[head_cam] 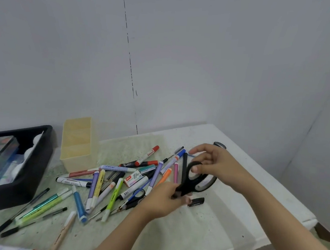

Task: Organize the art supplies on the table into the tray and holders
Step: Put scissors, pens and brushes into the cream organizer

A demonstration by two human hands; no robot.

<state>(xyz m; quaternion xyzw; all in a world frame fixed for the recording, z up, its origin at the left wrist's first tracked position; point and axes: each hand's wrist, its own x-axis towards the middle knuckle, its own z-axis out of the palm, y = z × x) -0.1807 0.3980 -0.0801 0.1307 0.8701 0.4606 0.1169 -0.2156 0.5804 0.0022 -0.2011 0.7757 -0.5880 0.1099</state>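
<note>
Both hands hold the black plastic-handled scissors above the surface. The left hand grips the lower end, hiding the blades, and the right hand pinches the handle loop, probably to steady them for carrying. The pale yellow divided holder and black tray stand well left of the left hand, beyond the scattered markers.

A white tabletop stands against a pale grey wall. A thin, dark dashed line runs down the wall to the tabletop's far edge. A speckled pale-green mat covers the tabletop's left part, and white surface shows along its right edge.
</note>
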